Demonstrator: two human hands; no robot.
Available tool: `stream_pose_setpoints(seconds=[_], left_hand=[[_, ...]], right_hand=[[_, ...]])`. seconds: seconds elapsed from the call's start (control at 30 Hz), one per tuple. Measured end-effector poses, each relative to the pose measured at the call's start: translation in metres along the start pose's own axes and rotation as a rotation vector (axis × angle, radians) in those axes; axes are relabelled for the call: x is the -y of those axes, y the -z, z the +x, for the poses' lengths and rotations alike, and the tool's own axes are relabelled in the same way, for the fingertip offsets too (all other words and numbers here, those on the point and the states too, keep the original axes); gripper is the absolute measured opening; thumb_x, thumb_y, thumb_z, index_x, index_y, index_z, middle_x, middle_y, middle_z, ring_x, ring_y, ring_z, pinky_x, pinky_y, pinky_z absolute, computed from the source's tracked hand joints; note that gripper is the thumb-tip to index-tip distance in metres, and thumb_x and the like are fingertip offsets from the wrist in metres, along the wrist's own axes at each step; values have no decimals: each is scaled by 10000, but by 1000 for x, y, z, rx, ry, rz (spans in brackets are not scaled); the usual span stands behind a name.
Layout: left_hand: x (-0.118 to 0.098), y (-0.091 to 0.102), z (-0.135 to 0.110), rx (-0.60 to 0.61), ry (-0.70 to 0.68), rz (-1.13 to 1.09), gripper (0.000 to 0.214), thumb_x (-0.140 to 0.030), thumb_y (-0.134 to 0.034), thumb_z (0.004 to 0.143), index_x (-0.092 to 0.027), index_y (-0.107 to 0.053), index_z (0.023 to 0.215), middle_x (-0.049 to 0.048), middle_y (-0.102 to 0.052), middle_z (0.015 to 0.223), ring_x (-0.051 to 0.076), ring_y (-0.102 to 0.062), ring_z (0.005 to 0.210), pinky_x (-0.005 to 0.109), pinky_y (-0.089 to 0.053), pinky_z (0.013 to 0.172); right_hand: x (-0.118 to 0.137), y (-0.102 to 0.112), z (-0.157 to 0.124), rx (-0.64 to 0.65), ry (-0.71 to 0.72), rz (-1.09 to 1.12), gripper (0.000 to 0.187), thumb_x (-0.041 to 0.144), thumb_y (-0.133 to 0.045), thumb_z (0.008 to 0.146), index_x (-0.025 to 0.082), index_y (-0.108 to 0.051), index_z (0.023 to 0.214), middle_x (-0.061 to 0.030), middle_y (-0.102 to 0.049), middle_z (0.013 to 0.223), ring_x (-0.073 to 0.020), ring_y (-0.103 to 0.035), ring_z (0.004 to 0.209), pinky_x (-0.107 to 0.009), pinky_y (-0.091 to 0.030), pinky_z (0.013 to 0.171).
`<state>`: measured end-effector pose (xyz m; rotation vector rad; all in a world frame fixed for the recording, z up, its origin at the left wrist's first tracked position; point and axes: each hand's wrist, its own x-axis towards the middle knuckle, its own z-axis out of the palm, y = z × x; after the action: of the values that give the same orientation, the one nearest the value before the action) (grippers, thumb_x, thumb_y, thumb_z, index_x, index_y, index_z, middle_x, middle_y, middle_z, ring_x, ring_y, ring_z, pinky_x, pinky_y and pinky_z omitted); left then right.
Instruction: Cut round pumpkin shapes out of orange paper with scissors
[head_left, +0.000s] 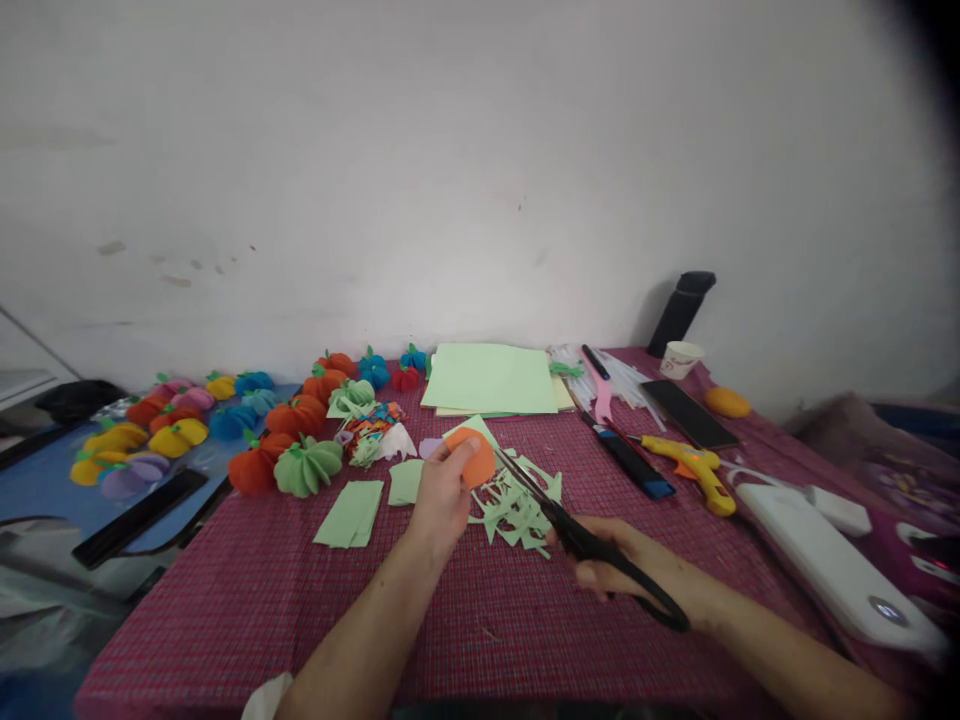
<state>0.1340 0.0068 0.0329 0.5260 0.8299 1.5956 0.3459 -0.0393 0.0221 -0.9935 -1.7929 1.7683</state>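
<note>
My left hand point(444, 485) pinches an orange paper circle point(478, 462) together with a light green paper piece point(478, 428) that sticks out behind it. In my right hand point(615, 555) are black-handled scissors point(577, 535), their blades pointing up and left at the green paper's edge. Whether the blades touch the paper I cannot tell. Pale green paper scraps point(517, 515) lie in a heap on the table under the blades. Left of my left hand are cut green paper rectangles point(350, 514) and another small green piece point(405, 482).
Colourful paper pumpkins point(296, 415) stand at the left. Green paper sheets point(491, 378) lie by the wall. On the right are a yellow glue gun point(690, 465), a utility knife point(634, 462), a phone point(688, 413), a paper cup point(681, 359) and a white power bank point(832, 560).
</note>
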Motion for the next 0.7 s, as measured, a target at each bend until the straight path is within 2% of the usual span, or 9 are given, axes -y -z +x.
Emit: stream_pose_setpoints(seconds=[0.33, 0.53, 0.7], left_hand=[[2, -3, -5, 12, 7, 61, 180, -219, -675, 561, -126, -612, 703, -4, -617, 616, 97, -555, 544, 215, -421, 556], [9, -7, -11, 47, 37, 46, 161, -218, -666, 574, -127, -598, 689, -19, -602, 596, 80, -531, 513, 199, -389, 534], [12, -7, -13, 52, 80, 35, 180, -244, -667, 575, -132, -590, 693, -15, -607, 614, 83, -525, 510, 202, -383, 538]], right_hand=[[-2, -6, 15, -30, -35, 61, 357, 385, -588, 708, 152, -525, 971, 14, -453, 674, -74, -418, 520, -204, -349, 488], [2, -13, 28, -51, 22, 162, 345, 353, -586, 720, 157, -506, 992, 14, -478, 688, -72, -428, 527, -208, -359, 507], [7, -16, 33, -61, 56, 123, 337, 370, -583, 719, 159, -508, 971, 20, -474, 670, -85, -442, 546, -222, -373, 538]])
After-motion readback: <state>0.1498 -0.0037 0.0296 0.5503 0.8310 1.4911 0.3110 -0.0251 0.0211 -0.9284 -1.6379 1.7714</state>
